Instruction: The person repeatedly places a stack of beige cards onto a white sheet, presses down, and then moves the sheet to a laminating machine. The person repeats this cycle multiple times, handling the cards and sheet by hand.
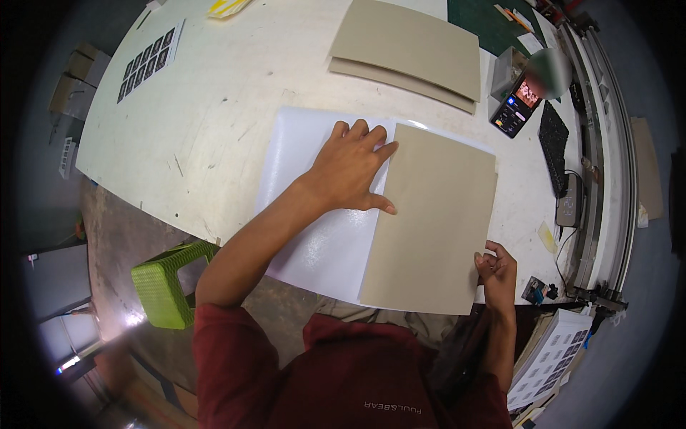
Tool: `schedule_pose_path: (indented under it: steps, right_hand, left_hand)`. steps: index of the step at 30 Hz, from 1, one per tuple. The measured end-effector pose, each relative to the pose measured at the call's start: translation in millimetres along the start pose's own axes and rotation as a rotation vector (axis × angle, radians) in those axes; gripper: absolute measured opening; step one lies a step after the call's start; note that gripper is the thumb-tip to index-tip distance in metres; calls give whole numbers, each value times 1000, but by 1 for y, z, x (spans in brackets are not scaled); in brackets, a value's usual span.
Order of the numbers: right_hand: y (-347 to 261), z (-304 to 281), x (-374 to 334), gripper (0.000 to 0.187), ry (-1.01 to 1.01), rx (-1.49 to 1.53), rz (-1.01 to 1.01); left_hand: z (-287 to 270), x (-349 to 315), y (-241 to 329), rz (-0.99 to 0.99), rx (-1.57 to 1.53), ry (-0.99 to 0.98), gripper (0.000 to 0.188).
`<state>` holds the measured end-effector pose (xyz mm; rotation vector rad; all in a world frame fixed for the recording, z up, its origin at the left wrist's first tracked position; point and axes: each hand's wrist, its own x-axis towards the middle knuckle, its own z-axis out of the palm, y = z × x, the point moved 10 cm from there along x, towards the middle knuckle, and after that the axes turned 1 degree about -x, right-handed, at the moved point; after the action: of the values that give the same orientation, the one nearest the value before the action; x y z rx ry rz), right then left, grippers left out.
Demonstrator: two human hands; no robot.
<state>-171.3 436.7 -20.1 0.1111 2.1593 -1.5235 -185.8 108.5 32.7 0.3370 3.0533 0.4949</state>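
A tan greyboard sheet (436, 222) lies on the right part of a glossy white sheet (321, 239) at the table's near edge. White margin shows along the board's left and far edges. My left hand (354, 168) rests with fingers spread at the board's left edge. Its thumb touches the board, and the other fingertips are bent down near the white margin. At the board's lower right edge is my right hand (496, 273), its fingers curled in toward the thumb. Whatever those fingers pinch, if anything, is too small to make out.
Beyond the work lie more greyboard sheets (407, 53). On the right are a phone (516, 107), a grey box (506, 71), a black strip-shaped object (554, 146), a digital clock (569, 200) and a long metal rail (607, 179). A printed sheet (150, 63) lies far left; a green stool (161, 289) stands below.
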Motion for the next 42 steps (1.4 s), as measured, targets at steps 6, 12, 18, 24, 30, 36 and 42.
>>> schedule_pose_path:
  steps: [6,12,18,24,30,36,42]
  right_hand:
    - [-1,2,1,28,-19,5,22]
    - [-2,3,2,29,-26,27,25]
    - [-12,-5,-4,25,46,-90,-29]
    - [-11,-9,-2,21,108,-217,-62]
    - [-18,-6,-2,15,148,-348,-127]
    - [-23,-5,-5,17,177,-402,-136]
    - [-20,-6,-6,21,180,-385,-124]
  left_hand:
    - [2,0,-2,-5,0,-10,102]
    - [1,0,-2,-2,6,-9,102]
    - [6,-2,0,-5,20,-15,103]
    - [5,-3,-2,5,9,-49,110]
    - [5,-6,-2,28,35,-136,120]
    - [11,-6,1,0,78,-207,121]
    - [13,-5,1,-38,75,-253,120]
